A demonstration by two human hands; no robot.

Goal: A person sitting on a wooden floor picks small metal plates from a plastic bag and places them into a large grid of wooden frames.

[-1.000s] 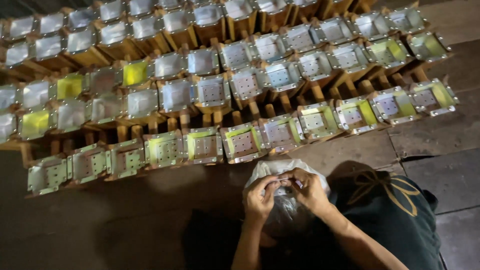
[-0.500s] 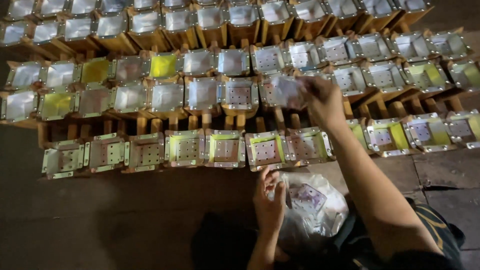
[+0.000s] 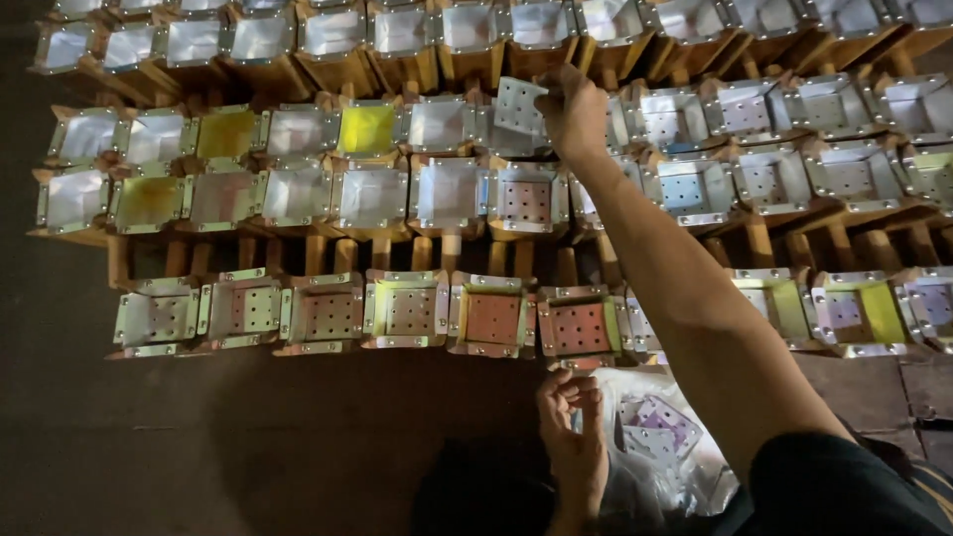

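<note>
My right hand (image 3: 572,111) reaches far forward over the rows of metal-lined wooden moulds (image 3: 447,189) and pinches a small perforated square metal plate (image 3: 519,105) above a mould in the second row. Close to my body, my left hand (image 3: 572,429) grips the rim of a clear plastic bag (image 3: 657,449) that holds more perforated square plates. The bag lies just in front of the nearest row of moulds (image 3: 493,318), whose bottoms show plates with holes.
Several rows of square moulds on wooden stands cover the far half of the view, some tinted yellow (image 3: 366,129) or red (image 3: 581,326). Dark wooden floor (image 3: 248,447) lies to the left of my hands. My dark trouser leg (image 3: 844,486) fills the bottom right.
My right hand left the bag with a plate and stretched forward over the rows of moulds. My left hand stayed at the bag. The view has shifted toward the moulds.
</note>
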